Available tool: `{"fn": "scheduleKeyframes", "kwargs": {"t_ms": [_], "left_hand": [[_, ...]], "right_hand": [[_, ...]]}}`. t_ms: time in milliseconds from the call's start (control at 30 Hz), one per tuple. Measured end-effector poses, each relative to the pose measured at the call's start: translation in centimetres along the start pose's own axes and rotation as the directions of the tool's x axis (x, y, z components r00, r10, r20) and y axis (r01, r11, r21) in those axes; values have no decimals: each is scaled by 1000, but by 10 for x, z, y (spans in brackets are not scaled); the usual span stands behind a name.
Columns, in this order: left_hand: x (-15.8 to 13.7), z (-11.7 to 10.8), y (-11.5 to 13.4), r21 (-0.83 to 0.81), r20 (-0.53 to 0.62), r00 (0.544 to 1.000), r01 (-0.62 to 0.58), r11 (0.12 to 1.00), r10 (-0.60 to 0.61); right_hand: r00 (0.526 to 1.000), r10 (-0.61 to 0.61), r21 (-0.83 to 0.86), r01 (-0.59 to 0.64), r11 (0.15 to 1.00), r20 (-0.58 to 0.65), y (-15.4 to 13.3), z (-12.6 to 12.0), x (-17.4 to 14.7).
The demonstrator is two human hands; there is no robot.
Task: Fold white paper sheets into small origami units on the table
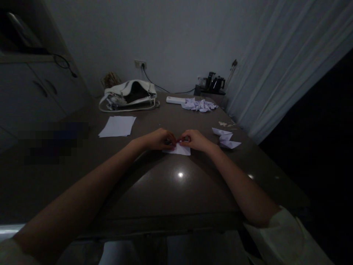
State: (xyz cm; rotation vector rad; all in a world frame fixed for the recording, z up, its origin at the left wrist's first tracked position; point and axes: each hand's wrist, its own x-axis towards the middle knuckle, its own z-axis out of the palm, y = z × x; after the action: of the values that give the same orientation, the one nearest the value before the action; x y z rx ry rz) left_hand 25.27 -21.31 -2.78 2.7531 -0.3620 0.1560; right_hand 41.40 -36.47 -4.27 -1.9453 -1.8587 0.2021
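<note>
Between my hands, a small folded sheet of white paper [182, 149] lies on the dark table. My left hand [162, 140] pinches its left part, with the fingertips bent down onto it. From the other side, my right hand [193, 140] pinches its upper edge, close to the left fingertips. Parts of the paper are hidden under my fingers. Just right of my right hand lie several folded white paper pieces [226, 138]. A stack of flat white sheets [118, 126] rests to the left, beyond my left hand.
At the back stands a white handbag [129, 94]. A heap of folded papers [200, 105] lies by a white oblong object [175, 100]. Small scraps [226, 124] lie near the table's right edge. A black kettle [217, 84] stands behind, beside a white curtain [264, 66].
</note>
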Motion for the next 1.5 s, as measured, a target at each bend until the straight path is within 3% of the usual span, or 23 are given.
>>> {"fn": "scheduleKeyframes", "kwargs": {"t_ms": [733, 1200, 1500], "left_hand": [[0, 1, -1, 0, -19, 999, -39, 999, 39], [1, 0, 0, -3, -14, 999, -37, 999, 37], [1, 2, -1, -5, -17, 1000, -19, 1000, 19]], "right_hand": [[1000, -15, -25, 15, 1000, 5, 0, 0, 0], [993, 108, -163, -115, 980, -48, -20, 2, -5], [985, 166, -161, -170, 972, -36, -25, 2, -5]]}}
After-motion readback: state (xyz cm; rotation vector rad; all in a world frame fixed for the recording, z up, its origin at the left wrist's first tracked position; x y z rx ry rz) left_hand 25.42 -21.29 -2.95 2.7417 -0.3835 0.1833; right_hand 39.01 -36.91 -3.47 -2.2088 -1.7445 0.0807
